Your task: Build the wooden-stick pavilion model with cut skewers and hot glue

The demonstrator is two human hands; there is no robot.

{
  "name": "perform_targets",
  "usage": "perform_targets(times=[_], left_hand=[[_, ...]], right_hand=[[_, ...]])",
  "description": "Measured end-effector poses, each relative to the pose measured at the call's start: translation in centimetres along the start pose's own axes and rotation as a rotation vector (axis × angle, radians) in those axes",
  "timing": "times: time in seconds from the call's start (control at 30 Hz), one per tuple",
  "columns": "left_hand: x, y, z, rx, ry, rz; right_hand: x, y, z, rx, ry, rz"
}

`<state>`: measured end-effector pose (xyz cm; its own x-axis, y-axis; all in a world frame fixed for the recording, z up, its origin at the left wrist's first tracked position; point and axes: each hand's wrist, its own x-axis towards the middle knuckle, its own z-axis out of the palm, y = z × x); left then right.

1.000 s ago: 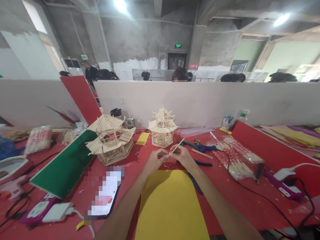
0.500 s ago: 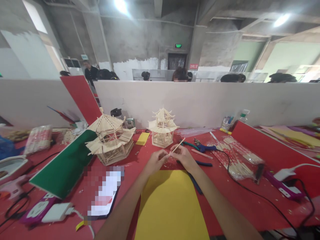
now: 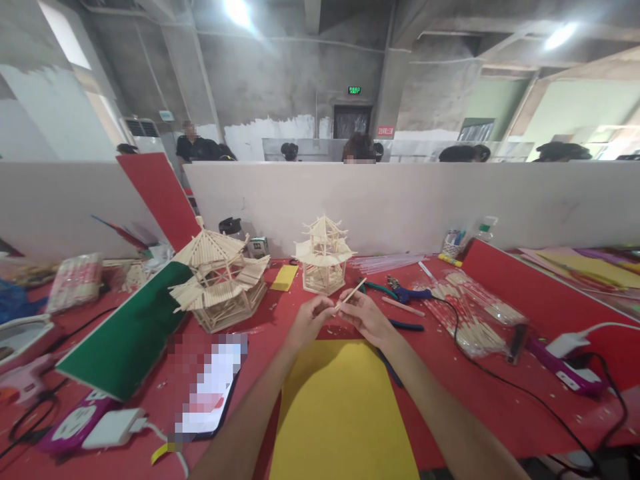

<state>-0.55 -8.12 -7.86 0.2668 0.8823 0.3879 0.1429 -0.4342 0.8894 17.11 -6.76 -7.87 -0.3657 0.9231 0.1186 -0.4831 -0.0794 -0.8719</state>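
Between both hands, above the far end of a yellow board (image 3: pixel 345 413), is a thin pale wooden stick (image 3: pixel 356 291), slanting up to the right. My right hand (image 3: pixel 369 316) pinches it. My left hand (image 3: pixel 311 321) is closed with its fingertips at the stick's lower end, where the exact grip is too small to make out. Just beyond the hands stands a small pagoda model (image 3: pixel 325 259) built of sticks. A larger stick pagoda (image 3: pixel 220 283) stands to the left. Green-handled pliers (image 3: pixel 383 289) lie right of the stick.
A phone (image 3: pixel 213 390) and a green board (image 3: pixel 127 333) lie on the left. On the right are a blue glue gun (image 3: pixel 413 293) with a trailing cable, bagged sticks (image 3: pixel 470 320) and a purple power strip (image 3: pixel 567 370). A white partition (image 3: pixel 420 207) runs behind the red table.
The hands and the stick have barely moved; the view has shifted slightly. Behind the partition, a standing person has moved a little to the right.
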Motion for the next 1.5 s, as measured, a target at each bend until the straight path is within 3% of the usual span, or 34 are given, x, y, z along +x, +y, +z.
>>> perform_targets(times=[0.27,0.43,0.63,0.97,1.5], left_hand=[[0.0,0.2,0.1,0.012,0.029,-0.007],[0.1,-0.2,-0.1,0.033,-0.036,-0.041],[0.3,-1.3,-0.3,0.100,-0.095,-0.057],[0.1,-1.0,-0.2,0.169,-0.155,-0.045],[0.1,-0.6,-0.2,0.079,-0.181,-0.051]], right_hand=[[0.1,0.1,0.1,-0.021,0.027,-0.022],[0.5,0.0,-0.1,-0.313,0.101,-0.158],[1.0,0.2,-0.8,-0.547,0.090,-0.242],[1.1,0.4,-1.3,-0.535,0.063,-0.218],[0.5,-0.2,-1.0,-0.520,0.016,-0.176]])
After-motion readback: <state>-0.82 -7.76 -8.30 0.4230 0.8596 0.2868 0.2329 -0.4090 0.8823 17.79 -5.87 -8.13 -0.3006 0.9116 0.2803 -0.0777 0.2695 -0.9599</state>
